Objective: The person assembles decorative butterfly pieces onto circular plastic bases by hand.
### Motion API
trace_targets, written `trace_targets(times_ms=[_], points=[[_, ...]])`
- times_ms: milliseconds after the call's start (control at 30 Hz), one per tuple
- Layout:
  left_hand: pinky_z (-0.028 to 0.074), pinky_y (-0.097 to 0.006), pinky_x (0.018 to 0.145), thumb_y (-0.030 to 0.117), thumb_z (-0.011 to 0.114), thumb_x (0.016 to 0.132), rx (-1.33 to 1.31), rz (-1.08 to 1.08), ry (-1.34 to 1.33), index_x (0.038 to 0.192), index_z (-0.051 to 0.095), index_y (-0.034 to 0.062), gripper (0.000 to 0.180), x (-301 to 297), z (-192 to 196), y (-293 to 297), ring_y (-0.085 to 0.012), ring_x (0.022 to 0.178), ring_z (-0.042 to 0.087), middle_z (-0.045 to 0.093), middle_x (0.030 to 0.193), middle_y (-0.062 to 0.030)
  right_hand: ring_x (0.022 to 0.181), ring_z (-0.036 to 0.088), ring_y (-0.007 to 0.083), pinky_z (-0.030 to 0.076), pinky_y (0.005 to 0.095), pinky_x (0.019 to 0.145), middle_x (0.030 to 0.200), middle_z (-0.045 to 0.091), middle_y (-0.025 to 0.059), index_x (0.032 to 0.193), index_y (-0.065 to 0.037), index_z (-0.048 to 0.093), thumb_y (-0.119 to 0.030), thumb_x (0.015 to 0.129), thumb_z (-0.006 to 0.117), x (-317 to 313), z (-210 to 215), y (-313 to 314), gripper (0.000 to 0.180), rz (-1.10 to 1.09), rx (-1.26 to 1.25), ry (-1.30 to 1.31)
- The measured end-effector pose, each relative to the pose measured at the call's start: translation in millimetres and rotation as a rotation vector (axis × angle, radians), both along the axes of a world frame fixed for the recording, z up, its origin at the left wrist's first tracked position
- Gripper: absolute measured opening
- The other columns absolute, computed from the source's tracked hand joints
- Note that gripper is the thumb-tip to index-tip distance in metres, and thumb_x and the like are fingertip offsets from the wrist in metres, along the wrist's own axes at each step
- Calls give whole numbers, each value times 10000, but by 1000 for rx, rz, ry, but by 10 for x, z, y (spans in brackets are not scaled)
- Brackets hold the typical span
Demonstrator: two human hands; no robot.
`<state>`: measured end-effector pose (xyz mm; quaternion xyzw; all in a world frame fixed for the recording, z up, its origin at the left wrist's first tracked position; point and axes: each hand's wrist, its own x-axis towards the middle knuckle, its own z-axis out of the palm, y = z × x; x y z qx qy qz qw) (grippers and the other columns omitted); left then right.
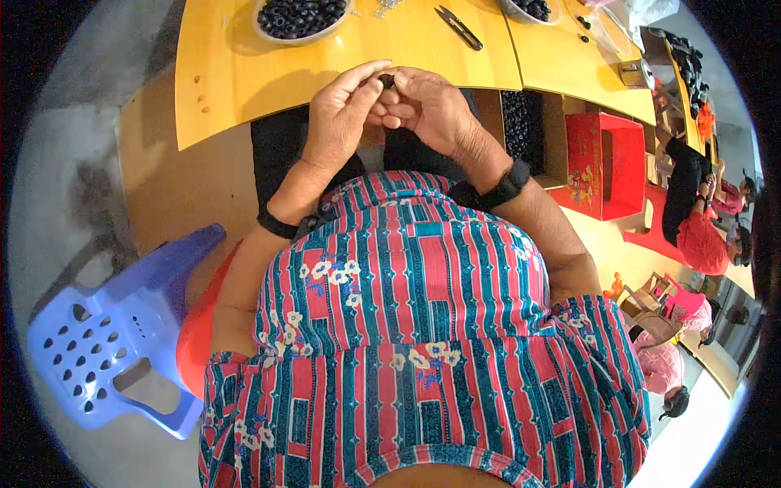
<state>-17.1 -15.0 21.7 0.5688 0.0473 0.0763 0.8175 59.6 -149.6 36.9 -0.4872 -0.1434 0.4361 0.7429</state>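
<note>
Pinched between the fingertips of both hands, 1 small black bead (386, 80) sits at the near edge of the yellow table (228, 73). Left hand (338, 114) curls its thumb and forefinger onto it; right hand (431, 106) closes on it from the other side. Looks like a fitting step; next calls for steady, fine finger work. Bowl (299, 19) of beads and snips (460, 27) lie beyond.

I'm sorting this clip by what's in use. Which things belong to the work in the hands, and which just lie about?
In use: small black bead pinched between left hand and right hand; round bowl of black beads on the yellow wooden table.

Lying about: black snips; blue plastic stool; red open box.
</note>
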Motion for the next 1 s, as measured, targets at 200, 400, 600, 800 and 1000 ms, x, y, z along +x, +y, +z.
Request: trace_targets(times_ms=[200, 400, 600, 800, 1000], points=[[527, -217, 647, 50, 594, 837, 220, 71, -57, 1074, 580, -22, 248, 15, -4, 17, -102, 743, 638, 658, 845, -78, 645, 510, 174, 488, 352, 647, 731, 510, 55, 834, -17, 514, -286, 938, 421, -4, 15, -59, 303, -47, 28, 239], [518, -213, 650, 53, 607, 832, 350, 108, -63, 1047, 600, -8, 224, 31, -42, 36, -86, 739, 611, 635, 837, -46, 619, 491, 128, 480, 314, 650, 753, 518, 20, 865, -19, 545, -262, 927, 454, 35, -62, -82, 266, -9, 101, 351], [503, -204, 641, 92, 611, 845, 489, 161, -79, 1045, 614, 13, 215, 44, -89, 46, -67, 722, 576, 609, 843, -6, 575, 432, 96, 462, 295, 623, 732, 502, 5, 864, -26, 541, -232, 927, 456, 30, -40, -72, 232, 12, 127, 343], [498, -262, 711, 106, 620, 813, 563, 201, -87, 972, 631, -8, 196, 53, -74, 48, -146, 781, 625, 660, 868, -101, 596, 400, 72, 419, 266, 638, 768, 512, 6, 974, -10, 547, -238, 923, 471, 52, -17, -95, 246, 84, 158, 379], [497, -256, 717, 100, 578, 849, 416, 182, -42, 996, 633, -6, 190, 76, -133, 57, -129, 794, 618, 664, 893, -93, 565, 384, 60, 417, 250, 620, 768, 506, -6, 997, -14, 525, -228, 945, 434, 100, -67, -54, 238, 58, 127, 436]])
